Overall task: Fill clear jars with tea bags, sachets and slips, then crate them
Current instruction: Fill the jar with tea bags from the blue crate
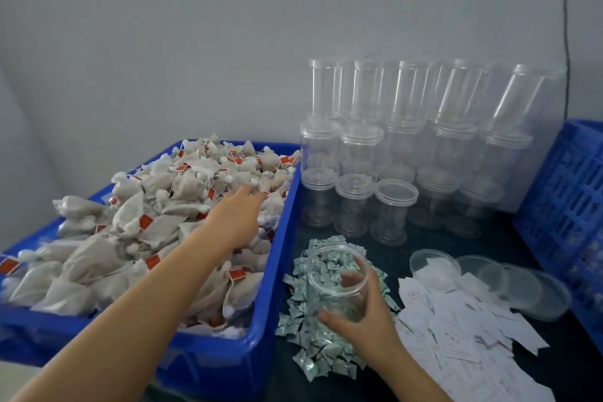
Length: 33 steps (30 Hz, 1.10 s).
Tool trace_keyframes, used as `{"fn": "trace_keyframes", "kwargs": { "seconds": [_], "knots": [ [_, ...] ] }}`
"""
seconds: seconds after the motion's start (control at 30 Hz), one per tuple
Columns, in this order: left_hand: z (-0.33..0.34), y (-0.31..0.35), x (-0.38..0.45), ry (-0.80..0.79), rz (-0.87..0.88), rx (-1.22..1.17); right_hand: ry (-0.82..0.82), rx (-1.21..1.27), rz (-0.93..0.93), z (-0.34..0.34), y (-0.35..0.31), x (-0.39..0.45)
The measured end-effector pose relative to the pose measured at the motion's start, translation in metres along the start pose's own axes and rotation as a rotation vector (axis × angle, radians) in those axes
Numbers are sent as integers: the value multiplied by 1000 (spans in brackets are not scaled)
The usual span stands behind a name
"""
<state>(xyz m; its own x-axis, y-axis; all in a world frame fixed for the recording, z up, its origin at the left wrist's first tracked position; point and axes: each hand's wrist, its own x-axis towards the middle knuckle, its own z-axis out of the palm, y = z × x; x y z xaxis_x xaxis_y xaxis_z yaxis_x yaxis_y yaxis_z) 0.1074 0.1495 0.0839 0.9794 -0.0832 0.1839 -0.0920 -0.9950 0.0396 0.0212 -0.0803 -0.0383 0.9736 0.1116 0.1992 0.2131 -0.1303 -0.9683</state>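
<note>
- The right hand [362, 313] grips an open clear jar [337, 284], held tilted above the green-and-white sachets [313, 349] heaped on the dark tabletop [408, 248].
- The left hand [239, 215], fingers outstretched, reaches onto the tea bags [137, 225] filling the blue bin [261, 330] at left.
- White slips [456, 320] and loose lids [522, 287] lie right of the sachets.
- Stacked empty jars [408, 147] stand far; a blue crate [567, 192] sits at right.
</note>
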Motion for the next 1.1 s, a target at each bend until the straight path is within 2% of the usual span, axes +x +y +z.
{"fn": "trace_keyframes", "kwargs": {
  "seconds": [0.1,0.3,0.5,0.67,0.73,0.87,1.1],
  "knots": [
    [19,-12,4,-23,-40,69,17,-22,-12,3,2,0],
    [38,-22,9,110,-39,71,65,-37,-31,7,13,-3],
    [44,-26,14,144,-107,134,70,-18,-44,8,18,-3],
    [42,-21,12,205,-96,138,79,-23,-32,7,17,-4],
    [41,-20,10,253,-84,103,85,-25,-34,8,18,-4],
    [38,-20,10,353,-80,-126,77,-39,-49,7,19,-5],
    [27,-19,6,418,-140,-313,78,-46,-58,7,22,-4]
  ]
}}
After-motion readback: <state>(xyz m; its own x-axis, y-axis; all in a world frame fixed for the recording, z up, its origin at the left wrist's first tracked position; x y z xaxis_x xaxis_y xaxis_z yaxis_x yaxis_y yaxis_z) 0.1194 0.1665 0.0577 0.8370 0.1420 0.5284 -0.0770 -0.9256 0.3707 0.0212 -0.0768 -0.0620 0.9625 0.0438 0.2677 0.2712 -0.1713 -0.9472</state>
